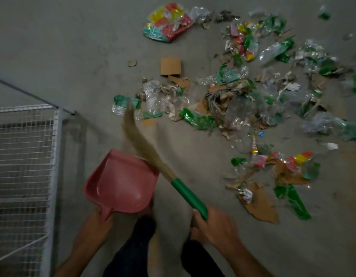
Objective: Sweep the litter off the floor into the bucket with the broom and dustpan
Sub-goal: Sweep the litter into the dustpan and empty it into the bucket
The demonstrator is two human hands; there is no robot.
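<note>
Bare floor (63, 47) left of litter (243, 96). One dustpan (121, 184) gripped by left hand (97, 222), one broom (185, 192) by right hand (215, 226) (wire rack (23, 156) far left).

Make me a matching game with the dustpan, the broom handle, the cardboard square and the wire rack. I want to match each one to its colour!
Things:
1. dustpan
2. broom handle
3. cardboard square
4. wire rack

Colours:
A. green
B. white
C. pink
D. brown

Pairs: 1-C, 2-A, 3-D, 4-B

The left hand holds the dustpan, and the right hand holds the broom handle.
</note>
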